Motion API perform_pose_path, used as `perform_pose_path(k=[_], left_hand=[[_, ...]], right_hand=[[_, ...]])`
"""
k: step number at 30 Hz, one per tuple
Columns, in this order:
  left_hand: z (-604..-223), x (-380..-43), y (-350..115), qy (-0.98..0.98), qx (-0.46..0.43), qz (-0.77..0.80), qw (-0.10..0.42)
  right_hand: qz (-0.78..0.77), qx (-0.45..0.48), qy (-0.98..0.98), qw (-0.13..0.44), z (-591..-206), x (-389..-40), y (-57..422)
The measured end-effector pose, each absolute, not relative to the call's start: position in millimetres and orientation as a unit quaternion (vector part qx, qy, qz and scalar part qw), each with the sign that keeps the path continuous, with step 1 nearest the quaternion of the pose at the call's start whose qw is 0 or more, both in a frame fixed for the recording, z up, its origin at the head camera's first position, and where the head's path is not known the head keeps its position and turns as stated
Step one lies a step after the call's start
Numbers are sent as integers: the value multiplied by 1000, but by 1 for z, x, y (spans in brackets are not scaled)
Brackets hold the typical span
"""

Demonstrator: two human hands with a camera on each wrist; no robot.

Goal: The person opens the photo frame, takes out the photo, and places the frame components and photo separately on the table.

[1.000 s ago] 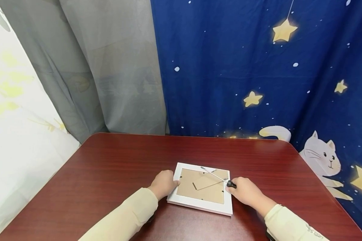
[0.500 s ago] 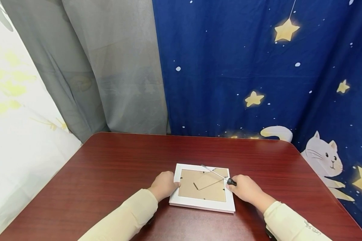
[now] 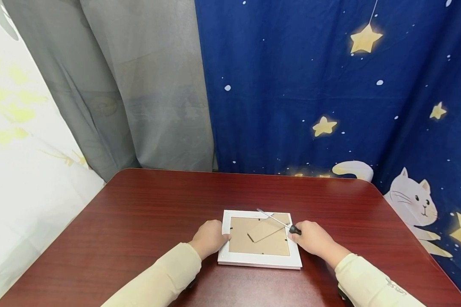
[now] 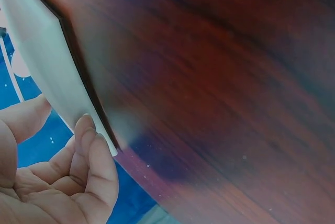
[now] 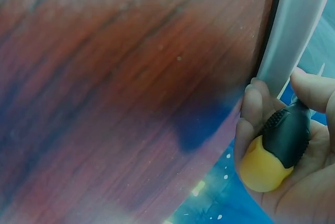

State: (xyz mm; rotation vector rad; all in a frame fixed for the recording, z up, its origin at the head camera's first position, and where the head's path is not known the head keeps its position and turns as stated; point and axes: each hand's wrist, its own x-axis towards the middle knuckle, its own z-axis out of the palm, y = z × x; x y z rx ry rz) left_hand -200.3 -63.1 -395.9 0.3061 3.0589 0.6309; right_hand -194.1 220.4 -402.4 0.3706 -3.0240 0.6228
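Note:
A white picture frame lies back side up, with its brown backing board showing small dark tabs at the edges and a folded stand outline. My left hand grips the frame's left side, thumb on top and fingers against the outer edge, as the left wrist view shows. My right hand pinches the right side and also holds a screwdriver against its palm. The screwdriver's black and yellow handle is plain in the right wrist view; its metal shaft slants across the frame's far right corner.
The frame is over a dark red-brown wooden table with rounded far corners. Behind it hang a grey curtain and a blue curtain with stars and a white cat. A white cloth hangs at the left.
The picture frame has turned slightly counterclockwise, so its near edge now lies almost level. My right hand moved a little away with the screwdriver, my left a little nearer. Both kept their hold.

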Motion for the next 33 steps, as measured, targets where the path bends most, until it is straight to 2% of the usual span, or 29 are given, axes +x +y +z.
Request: perform_pose_path(k=[20,33], left_hand=[[-393,-199,-65,974,100,204,12],[-394,-199,-67,972,110,207,12]], right_hand=[[181,100,-978,-16,-396,-195,221],[132,117,-984,16,-386,-190,217]])
